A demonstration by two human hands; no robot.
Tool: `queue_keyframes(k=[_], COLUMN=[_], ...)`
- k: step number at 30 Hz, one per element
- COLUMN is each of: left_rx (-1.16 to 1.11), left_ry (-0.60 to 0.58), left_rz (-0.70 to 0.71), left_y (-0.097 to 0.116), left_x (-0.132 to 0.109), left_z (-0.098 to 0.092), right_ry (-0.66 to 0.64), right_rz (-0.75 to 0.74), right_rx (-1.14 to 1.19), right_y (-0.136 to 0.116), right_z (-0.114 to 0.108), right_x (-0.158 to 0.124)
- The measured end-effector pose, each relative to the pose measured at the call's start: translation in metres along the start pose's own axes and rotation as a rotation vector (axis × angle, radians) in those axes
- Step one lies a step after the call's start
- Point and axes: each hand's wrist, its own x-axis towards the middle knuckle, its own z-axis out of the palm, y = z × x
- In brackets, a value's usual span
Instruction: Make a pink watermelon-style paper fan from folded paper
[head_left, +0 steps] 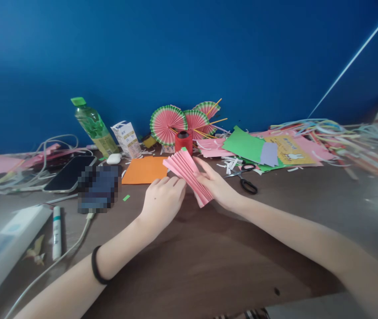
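Observation:
A pink paper folded into narrow pleats [189, 170] is held up over the table, its folds fanned a little, with a small green patch at its top edge. My right hand [213, 184] grips it from the right, thumb lying across the pleats. On the other side, my left hand [165, 199] is closed, its curled fingers against the paper's left edge; the fingertips are hidden. Just behind the paper stands a red spool [183, 141] with a dark top. An orange paper sheet [144, 170] lies flat beyond my left hand.
Finished pink-and-green paper fans [168, 125] lean by the blue wall. Black-handled scissors [247, 182] lie right of my hands, near green paper [245, 146] and white scraps. To the left are a green-capped bottle [95, 126], a small carton [126, 138], a phone [71, 173] and a marker [56, 232].

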Motion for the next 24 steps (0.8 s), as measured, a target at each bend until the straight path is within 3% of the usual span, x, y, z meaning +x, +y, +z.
queue_keyframes(k=[2,4,8,12,15,24], left_rx=[0.002,0.002,-0.008,0.005,0.024,0.011], left_ry=[0.0,0.006,0.031,-0.006,-0.012,0.01], left_rz=[0.005,0.019,0.053,0.048,0.057,0.052], left_y=[0.0,0.0,0.002,0.004,0.006,0.008], left_x=[-0.001,-0.001,-0.002,-0.003,-0.003,-0.003], left_z=[0.0,0.001,0.001,0.001,0.002,0.004], right_ry=[-0.07,-0.157,-0.196,-0.243,-0.289,-0.18], right_rz=[0.075,0.058,-0.145,-0.176,-0.147,-0.116], right_rx=[0.047,0.004,-0.401,-0.705,-0.753,-0.629], right_y=[-0.001,-0.004,-0.011,-0.018,-0.02,-0.009], right_z=[0.001,0.001,0.0,-0.004,-0.004,0.001], right_x=[-0.001,-0.003,-0.006,-0.007,-0.008,-0.009])
